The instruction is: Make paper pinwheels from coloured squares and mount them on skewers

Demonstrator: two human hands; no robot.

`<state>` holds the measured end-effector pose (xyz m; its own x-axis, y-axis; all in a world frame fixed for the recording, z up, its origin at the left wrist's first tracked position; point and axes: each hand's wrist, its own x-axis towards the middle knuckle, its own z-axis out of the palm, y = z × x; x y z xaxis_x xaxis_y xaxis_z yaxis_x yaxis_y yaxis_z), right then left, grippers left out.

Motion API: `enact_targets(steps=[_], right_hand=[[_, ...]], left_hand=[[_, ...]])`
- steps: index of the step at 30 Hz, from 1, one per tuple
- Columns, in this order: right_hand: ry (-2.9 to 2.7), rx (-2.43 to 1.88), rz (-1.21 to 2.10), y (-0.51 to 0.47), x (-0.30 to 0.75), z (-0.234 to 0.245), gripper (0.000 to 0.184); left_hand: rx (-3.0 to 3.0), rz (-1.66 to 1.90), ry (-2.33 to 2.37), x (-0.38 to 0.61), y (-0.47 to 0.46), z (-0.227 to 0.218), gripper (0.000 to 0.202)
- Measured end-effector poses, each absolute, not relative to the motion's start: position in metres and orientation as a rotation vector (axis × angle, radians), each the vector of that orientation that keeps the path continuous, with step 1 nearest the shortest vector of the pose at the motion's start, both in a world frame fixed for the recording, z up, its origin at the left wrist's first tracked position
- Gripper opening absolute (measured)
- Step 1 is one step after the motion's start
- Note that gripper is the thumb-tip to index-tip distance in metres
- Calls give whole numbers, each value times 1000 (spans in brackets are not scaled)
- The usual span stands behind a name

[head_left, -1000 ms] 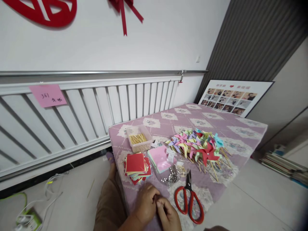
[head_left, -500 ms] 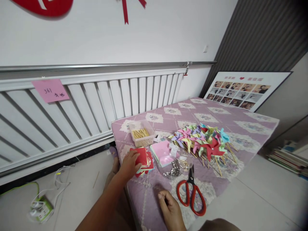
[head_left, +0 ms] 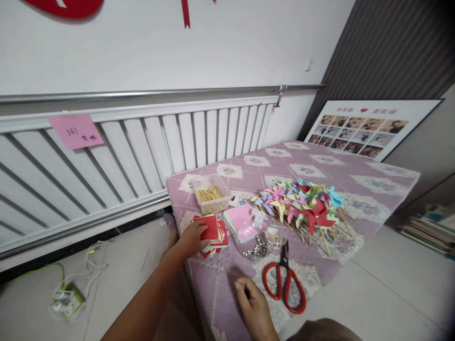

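Observation:
My left hand (head_left: pixel 194 237) rests on the left side of a stack of square paper sheets (head_left: pixel 213 229), red on top with cream and blue edges showing. Its thumb and fingers are apart on the sheets. Loosely curled, my right hand (head_left: pixel 254 303) lies near the front of the covered surface, with nothing visible in it. Just right of it are red-handled scissors (head_left: pixel 284 279), blades pointing away. Between the hands and the pinwheels (head_left: pixel 302 203) sit pink paper squares (head_left: pixel 243 219), a clear container of small metal pieces (head_left: pixel 260 247) and a round clear container (head_left: pixel 275 236) with small pale pieces.
A clear plastic box (head_left: pixel 212 194) of thin sticks stands at the back left of the purple patterned cloth (head_left: pixel 249 180). Behind is a white radiator (head_left: pixel 213 135). A photo board (head_left: pixel 359 128) leans at the far right. A green power strip (head_left: pixel 73 303) with cables lies on the floor.
The view has shifted slightly. My left hand stays at the red paper stack with little movement of its fingers, and my right hand keeps its curled pose.

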<state>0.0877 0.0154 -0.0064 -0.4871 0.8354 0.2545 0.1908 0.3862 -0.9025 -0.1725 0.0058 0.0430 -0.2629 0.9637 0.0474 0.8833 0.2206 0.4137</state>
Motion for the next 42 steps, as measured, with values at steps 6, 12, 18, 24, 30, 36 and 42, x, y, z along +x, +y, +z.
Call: enact_targets(steps=[6,12,18,24,30,36,42], right_hand=[[-1917,-864,1106,15,88,-4,28],[-1928,-876,1099,15,88,-4,29],[-1924,-868,1087,15,87,-5,28],[-1936,-890,1084,14,88,-3,31],[-1937,-877,1096,15,88,-6,29],[-1938,-877,1105,15,88,-9,28],[-1928,-874,1103,14,88,-8,28]], left_hand=[[1764,597,2251,-175,6,41,49],[1741,598,2299,-172,7,40,48],[1755,630,2289,-171,6,41,49],[1765,638,2270,-171,6,43,46],[1765,616,2272,-174,7,41,47],[1773,606,2252,-177,8,41,46],[1773,609,2232,-180,8,38,48]])
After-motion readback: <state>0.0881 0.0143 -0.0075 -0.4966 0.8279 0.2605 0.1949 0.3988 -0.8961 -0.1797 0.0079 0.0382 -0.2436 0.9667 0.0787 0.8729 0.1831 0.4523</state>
